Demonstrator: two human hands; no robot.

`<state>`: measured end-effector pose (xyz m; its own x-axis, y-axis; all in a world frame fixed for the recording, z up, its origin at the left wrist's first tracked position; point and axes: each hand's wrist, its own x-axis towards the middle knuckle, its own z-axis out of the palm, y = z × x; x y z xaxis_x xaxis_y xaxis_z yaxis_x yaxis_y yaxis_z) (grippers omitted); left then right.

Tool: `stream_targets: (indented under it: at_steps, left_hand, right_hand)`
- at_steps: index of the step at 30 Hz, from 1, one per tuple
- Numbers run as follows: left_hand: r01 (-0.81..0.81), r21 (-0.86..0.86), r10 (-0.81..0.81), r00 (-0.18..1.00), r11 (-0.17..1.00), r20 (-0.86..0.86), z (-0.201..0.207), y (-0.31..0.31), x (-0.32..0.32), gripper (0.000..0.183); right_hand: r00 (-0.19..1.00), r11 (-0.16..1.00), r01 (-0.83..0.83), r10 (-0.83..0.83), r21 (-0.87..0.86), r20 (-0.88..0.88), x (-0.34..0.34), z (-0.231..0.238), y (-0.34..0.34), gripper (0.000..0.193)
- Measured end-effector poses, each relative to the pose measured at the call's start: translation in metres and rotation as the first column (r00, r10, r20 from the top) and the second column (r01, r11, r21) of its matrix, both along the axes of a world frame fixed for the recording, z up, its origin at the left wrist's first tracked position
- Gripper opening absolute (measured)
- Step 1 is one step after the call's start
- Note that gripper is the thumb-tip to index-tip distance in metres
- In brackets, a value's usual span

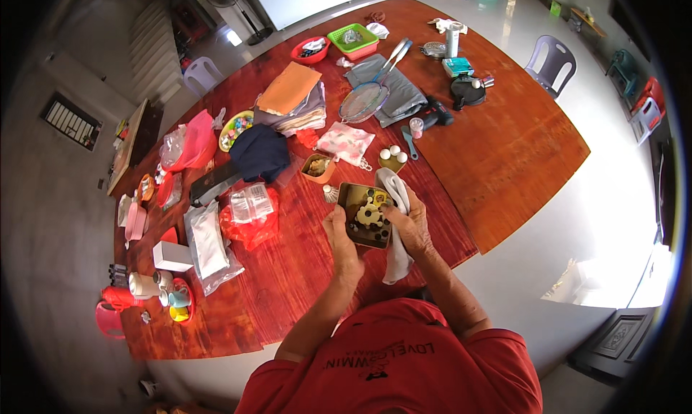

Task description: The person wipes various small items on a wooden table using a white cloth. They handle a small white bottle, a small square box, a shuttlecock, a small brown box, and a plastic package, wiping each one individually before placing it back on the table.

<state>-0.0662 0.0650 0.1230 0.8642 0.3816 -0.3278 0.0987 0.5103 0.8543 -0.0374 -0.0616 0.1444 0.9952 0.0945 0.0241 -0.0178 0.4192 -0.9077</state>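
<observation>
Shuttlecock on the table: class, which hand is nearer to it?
Left. The left hand is just below the shuttlecock in the picture; the right hand is farther, across the box, with the white cloth.

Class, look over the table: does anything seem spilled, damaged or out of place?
Nothing plainly looks spilled or damaged. The dark power drill seems a little out of place: a workshop tool lying near badminton rackets and folded grey fabric.

a reddish-brown wooden table bears a white box, shuttlecock, grey cloth and red basin.
</observation>
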Motion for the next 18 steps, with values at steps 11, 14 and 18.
stream_targets:
  at_steps: [11, 14, 18]
  left_hand:
    - [0.535, 0.238, -0.526, 0.844, 0.811, -0.104, 0.039, 0.040, -0.004, 0.062]
    - [0.531, 0.315, -0.521, 0.845, 0.787, -0.123, 0.037, 0.036, -0.013, 0.069]
    - [0.492, 0.271, -0.497, 0.866, 0.827, -0.056, 0.031, 0.031, -0.012, 0.065]
  right_hand:
    - [0.900, 0.895, -0.424, 0.433, -0.139, 0.043, -0.012, 0.002, -0.018, 0.043]
    - [0.707, 0.685, -0.656, 0.705, -0.317, 0.060, 0.009, 0.017, -0.025, 0.053]
    - [0.763, 0.698, -0.616, 0.645, -0.365, -0.053, 0.017, 0.009, -0.017, 0.061]
